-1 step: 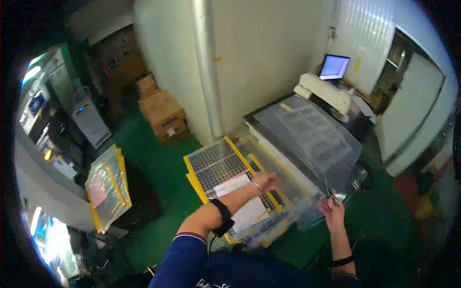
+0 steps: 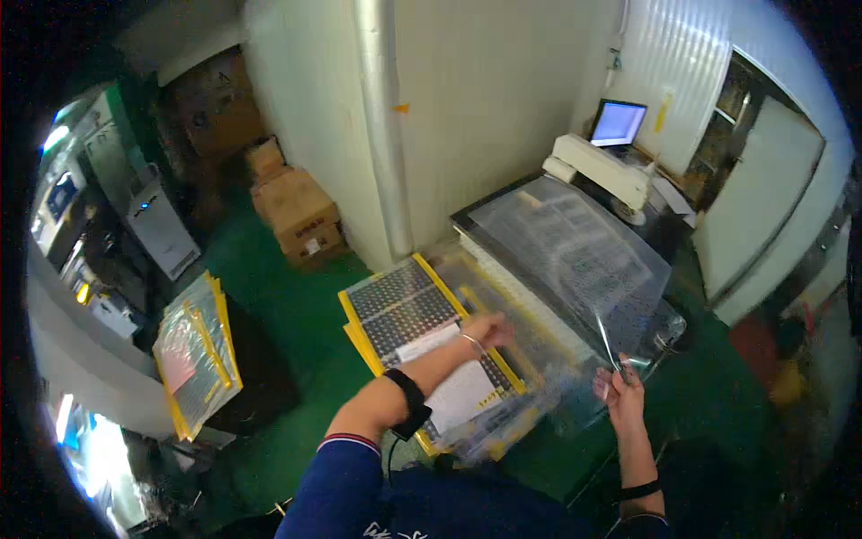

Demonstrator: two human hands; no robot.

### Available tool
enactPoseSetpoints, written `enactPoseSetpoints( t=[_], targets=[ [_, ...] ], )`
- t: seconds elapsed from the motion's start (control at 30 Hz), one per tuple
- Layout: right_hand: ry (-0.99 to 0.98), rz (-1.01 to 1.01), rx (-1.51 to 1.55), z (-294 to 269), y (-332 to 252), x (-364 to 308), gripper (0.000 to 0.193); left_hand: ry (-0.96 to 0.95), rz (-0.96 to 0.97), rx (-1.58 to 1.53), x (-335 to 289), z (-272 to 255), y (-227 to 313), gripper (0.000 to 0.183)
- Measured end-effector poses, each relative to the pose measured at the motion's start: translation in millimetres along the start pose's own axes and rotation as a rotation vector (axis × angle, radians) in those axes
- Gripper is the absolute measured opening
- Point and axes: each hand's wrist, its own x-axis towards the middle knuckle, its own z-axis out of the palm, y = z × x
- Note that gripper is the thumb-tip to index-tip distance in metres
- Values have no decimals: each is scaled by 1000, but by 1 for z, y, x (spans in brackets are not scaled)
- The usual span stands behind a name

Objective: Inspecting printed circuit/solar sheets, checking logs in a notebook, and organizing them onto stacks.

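My right hand [image 2: 624, 395] is closed around a shiny metal tool that looks like a pair of scissors [image 2: 605, 334], one long thin blade pointing up over the near corner of the table. My left hand [image 2: 488, 331] hovers above or touches a clear plastic sheet [image 2: 512, 310] beside a yellow-edged panel; its fingers are smeared by motion. That panel [image 2: 392, 307] has a dark dotted face, and white paper sheets [image 2: 462, 395] lie on it, partly under my left forearm. Crumpled clear film [image 2: 575, 391] spreads between my two hands.
A dark flatbed table [image 2: 575, 247] covered with translucent film carries a white machine beam [image 2: 602, 169]; a monitor [image 2: 620, 123] stands behind. More yellow-edged panels [image 2: 199, 346] are stacked at left. Cardboard boxes [image 2: 296, 216] sit by the wall corner. A pale door [image 2: 763, 207] is at right.
The scissors have swung up, so a long blade now shows above my right hand. My left hand has shifted slightly left and up. The whole view has shifted a little.
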Motion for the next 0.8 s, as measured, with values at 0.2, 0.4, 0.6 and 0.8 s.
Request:
enactPoseSetpoints(
  t=[0.2, 0.4, 0.6, 0.8],
  targets=[
    [-52, 8, -134, -16, -3, -119, 54, 15, 223, -446, -14, -109, 36, 27],
    [169, 92, -384, -3, 23, -197, 67, 20, -8, 42, -30, -120, 7, 28],
    [302, 105, -110, -25, 20, -258, 59, -333, 43, -71, -52, -126, -8, 46],
    [436, 103, -39, -96, 58, -327, 58, 66, 120, 975, -38, -228, -161, 57]
  ],
)
